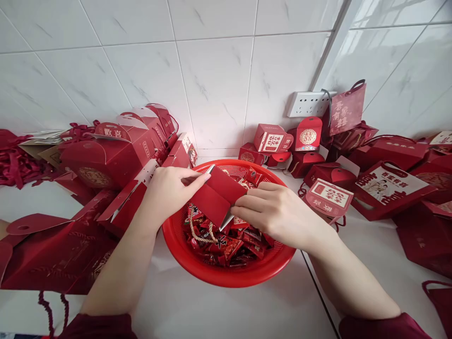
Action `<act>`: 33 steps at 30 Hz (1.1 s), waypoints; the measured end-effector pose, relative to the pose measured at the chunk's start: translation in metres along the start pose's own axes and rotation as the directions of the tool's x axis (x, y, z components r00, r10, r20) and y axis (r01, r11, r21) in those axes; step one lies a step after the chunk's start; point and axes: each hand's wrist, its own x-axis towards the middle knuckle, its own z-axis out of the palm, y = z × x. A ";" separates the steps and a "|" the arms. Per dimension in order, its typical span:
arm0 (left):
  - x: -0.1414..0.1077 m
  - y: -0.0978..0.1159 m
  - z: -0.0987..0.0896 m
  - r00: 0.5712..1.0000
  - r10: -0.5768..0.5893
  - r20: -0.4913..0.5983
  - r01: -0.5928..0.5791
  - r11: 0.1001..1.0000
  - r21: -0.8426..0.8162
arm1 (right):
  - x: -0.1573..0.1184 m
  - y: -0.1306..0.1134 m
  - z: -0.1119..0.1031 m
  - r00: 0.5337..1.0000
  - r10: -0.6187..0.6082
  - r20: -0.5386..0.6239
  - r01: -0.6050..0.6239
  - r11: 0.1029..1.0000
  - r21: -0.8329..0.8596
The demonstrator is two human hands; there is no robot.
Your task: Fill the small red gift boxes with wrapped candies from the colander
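Both my hands hold a red cardboard gift box (213,197), partly folded, tilted above a red plastic basket (229,280). My left hand (174,190) pinches its upper left edge between thumb and fingers. On the box's right side, the fingers of my right hand (266,207) are closed at the edge; the thumb is hidden. Below lie many red-wrapped candies (229,247) in the basket. A twisted gold rope handle (199,235) loops out over the candies, under the box; where its ends attach is hidden.
Red gift boxes (100,162) crowd the left side, with a large one (52,254) beside my left forearm. More boxes (391,188) are piled on the right, near a small box (330,197). Behind stands a tiled wall (215,84) with a power strip (309,103).
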 end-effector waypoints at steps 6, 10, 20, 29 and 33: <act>0.003 0.000 -0.002 0.994 0.100 0.044 -0.101 0.994 0.037 | 0.001 0.005 0.004 0.999 -0.005 -0.033 0.004 0.999 -0.039; 0.003 0.001 0.005 0.985 0.097 -0.144 -0.076 0.987 0.144 | 0.002 0.012 0.009 0.993 0.121 -0.005 -0.121 0.992 -0.031; 0.007 -0.006 0.010 0.990 0.041 -0.137 -0.033 0.998 0.060 | 0.000 0.017 0.001 0.978 0.207 -0.033 -0.206 0.977 0.051; 0.009 -0.007 0.008 0.995 0.105 0.003 -0.104 0.993 -0.050 | 0.000 0.021 -0.002 0.971 0.240 -0.014 -0.239 0.969 0.064; 0.005 0.000 0.011 0.952 0.278 -0.126 -0.273 0.960 0.057 | 0.002 0.020 0.003 0.948 0.317 -0.004 -0.317 0.948 0.039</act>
